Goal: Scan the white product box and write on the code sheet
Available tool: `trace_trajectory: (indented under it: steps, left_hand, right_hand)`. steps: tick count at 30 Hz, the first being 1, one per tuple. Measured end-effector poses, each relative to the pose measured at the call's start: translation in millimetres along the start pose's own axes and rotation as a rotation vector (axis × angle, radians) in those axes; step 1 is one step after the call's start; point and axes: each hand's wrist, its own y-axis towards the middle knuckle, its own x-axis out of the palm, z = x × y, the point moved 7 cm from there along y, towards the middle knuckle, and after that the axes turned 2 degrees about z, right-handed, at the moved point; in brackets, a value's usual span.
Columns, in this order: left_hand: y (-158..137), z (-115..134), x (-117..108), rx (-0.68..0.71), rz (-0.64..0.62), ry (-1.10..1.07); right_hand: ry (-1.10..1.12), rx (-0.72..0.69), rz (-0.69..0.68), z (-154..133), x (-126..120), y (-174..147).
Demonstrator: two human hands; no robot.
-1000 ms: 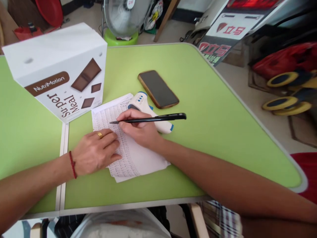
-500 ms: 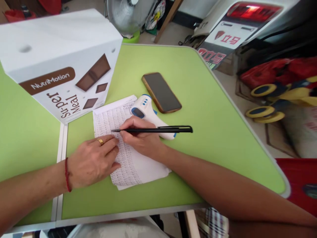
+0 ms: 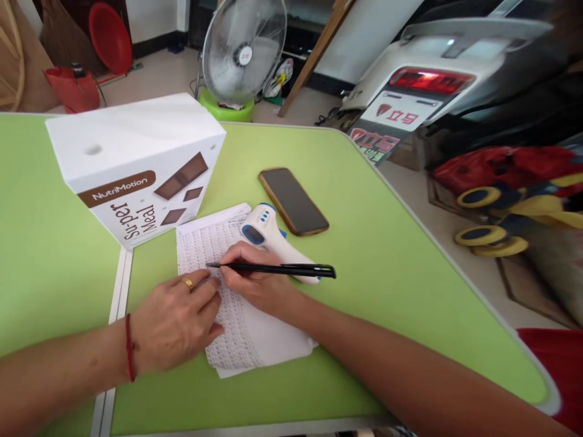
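Observation:
A black pen (image 3: 291, 269) is pinched in my right hand (image 3: 262, 282), its tip at the written rows on the paper (image 3: 273, 340). Dense handwriting covers the sheet's left part; its lower right is blank. My left hand (image 3: 180, 321), with a gold ring and a red wrist cord, rests on the sheet's left edge with fingers loosely spread and nothing in them. Just beyond my right hand lies a white and blue infrared thermometer (image 3: 268, 233), partly hidden by the hand and pen. A phone (image 3: 295, 201) in a brown case lies past it, screen dark.
A white NutriMotion box (image 3: 141, 133) stands on the green table (image 3: 387, 291), behind the paper to the left. Past the far edge are a fan (image 3: 246, 54) on a green stool and a red basin (image 3: 110, 36). A white scooter (image 3: 410, 91) stands at the right.
The camera view has tilted up, so more of the room shows and the table things sit lower. Both hands and the pen keep nearly the same place on the paper.

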Motion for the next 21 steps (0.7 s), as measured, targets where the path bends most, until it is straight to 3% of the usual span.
trace_trajectory:
  steps: [21]
  left_hand:
    - [-0.2,-0.2,1.2,0.001,-0.024,-0.006]
  right_hand:
    - [-0.003,-0.010,0.000,-1.8,-1.5,-0.9]
